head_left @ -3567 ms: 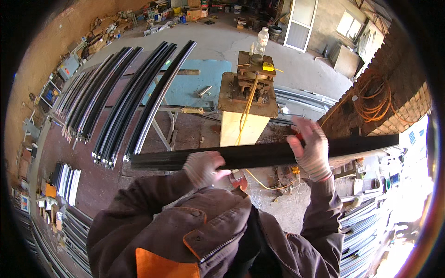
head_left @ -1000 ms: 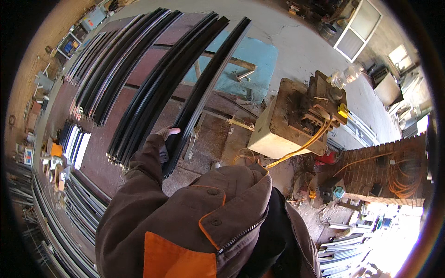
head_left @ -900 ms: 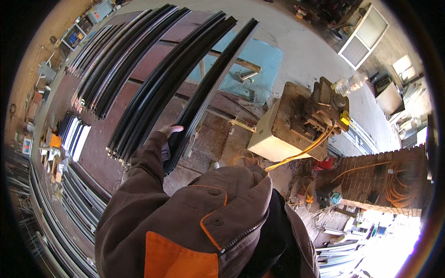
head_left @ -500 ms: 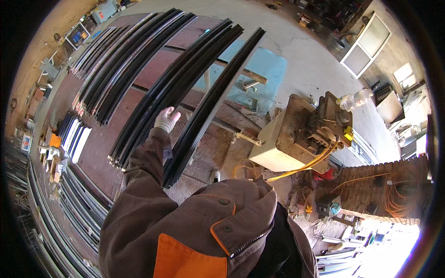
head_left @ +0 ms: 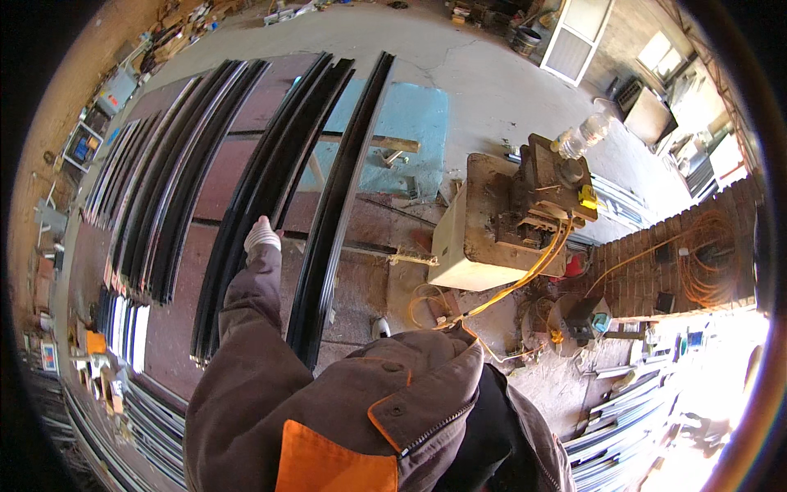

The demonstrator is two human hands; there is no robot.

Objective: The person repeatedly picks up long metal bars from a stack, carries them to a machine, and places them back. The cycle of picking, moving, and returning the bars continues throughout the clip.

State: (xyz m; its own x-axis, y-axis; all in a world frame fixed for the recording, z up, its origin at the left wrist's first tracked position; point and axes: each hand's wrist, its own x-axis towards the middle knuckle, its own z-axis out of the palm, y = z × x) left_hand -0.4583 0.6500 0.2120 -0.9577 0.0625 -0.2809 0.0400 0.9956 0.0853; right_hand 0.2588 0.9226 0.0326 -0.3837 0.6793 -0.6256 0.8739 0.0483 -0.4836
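Note:
My left hand (head_left: pixel 262 236), in a pale striped glove, reaches out to the middle group of long black profile bars (head_left: pixel 250 184). Its fingers are bunched at the right side of that group and look closed on a black profile bar (head_left: pixel 324 119); part of the grip is hidden by the hand itself. To the right of this hand lies a separate long black profile (head_left: pixel 340 180), apart from the group. My right hand is out of view.
More bundled profiles (head_left: pixel 184 176) lie to the left on reddish boards (head_left: pixel 221 176). At right, a grimy machine (head_left: pixel 533 197) on a pale box-shaped base carries a clear bottle (head_left: pixel 586 135) and yellow cables (head_left: pixel 537 271). A blue sheet (head_left: pixel 426 123) lies beyond the bars.
My view has turned, shifting the bars and machine leftward in the picture. The left hand's fingers, spread beside the middle bars before, are now drawn together at their right side.

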